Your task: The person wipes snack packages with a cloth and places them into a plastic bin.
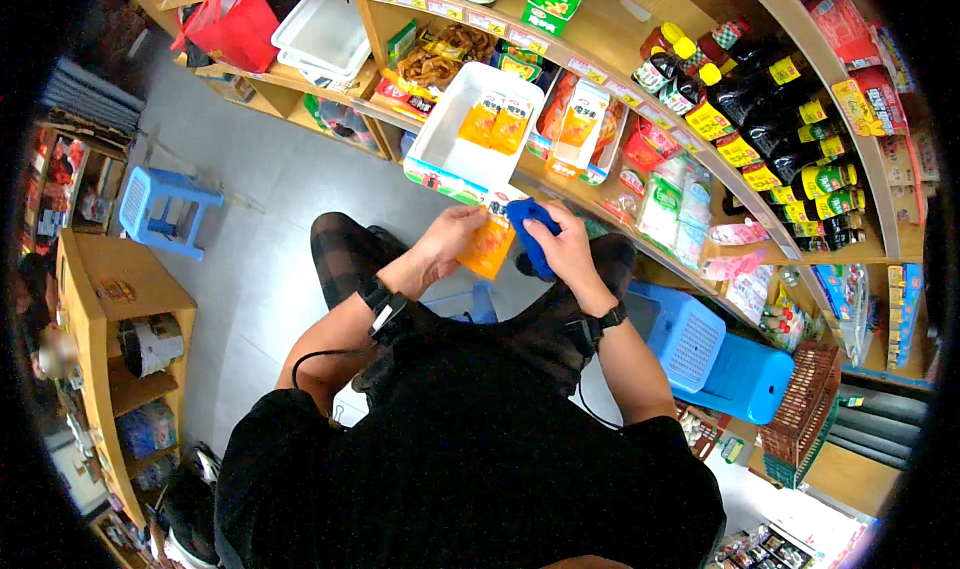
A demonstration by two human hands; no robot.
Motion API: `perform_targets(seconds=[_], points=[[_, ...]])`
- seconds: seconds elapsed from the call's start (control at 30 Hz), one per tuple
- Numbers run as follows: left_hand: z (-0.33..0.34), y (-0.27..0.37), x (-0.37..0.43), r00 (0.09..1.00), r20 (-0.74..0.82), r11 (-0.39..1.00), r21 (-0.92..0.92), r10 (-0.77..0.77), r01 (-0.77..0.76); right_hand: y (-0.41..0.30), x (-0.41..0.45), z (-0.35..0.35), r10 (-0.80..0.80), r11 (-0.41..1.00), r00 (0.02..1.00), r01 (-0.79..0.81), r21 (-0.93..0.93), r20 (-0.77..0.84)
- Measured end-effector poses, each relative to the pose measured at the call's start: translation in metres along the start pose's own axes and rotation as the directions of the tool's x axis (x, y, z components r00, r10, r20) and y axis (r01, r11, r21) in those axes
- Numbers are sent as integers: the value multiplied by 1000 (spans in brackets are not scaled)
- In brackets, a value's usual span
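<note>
My left hand grips the left edge of an orange and white snack packet above my lap. In my right hand is a bunched blue cloth, held against or close by the packet's right edge. Just beyond my hands, a white plastic tray rests at the front of the shelf, with a few similar orange packets lying inside it. To its right stands an orange and white carton in front of more packaged goods.
Sauce bottles lie on the curved wooden shelf at right. Blue plastic stools stand at left and right, the right one beside a brown plastic basket. Empty white trays and a red bag sit at upper left.
</note>
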State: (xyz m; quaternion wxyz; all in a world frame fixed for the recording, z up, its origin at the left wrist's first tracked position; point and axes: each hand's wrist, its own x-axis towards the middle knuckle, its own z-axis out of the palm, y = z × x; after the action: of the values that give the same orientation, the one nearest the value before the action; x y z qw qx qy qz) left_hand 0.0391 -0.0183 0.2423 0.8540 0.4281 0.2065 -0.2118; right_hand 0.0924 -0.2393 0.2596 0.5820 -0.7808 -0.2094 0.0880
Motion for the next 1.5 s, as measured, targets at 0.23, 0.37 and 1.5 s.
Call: perform_targets(seconds=[0.23, 0.37, 1.5], points=[[-51, 52, 83, 898, -311, 937, 257, 311, -235, 66, -20, -42, -12, 952, 987, -37, -303, -160], [-70, 81, 138, 851, -339, 859, 460, 402, -223, 105, -41, -61, 2, 901, 980, -88, -425, -199], [-84, 75, 277, 859, -426, 764, 642, 285, 65, 125, -46, -53, -56, 894, 944, -97, -437, -325]])
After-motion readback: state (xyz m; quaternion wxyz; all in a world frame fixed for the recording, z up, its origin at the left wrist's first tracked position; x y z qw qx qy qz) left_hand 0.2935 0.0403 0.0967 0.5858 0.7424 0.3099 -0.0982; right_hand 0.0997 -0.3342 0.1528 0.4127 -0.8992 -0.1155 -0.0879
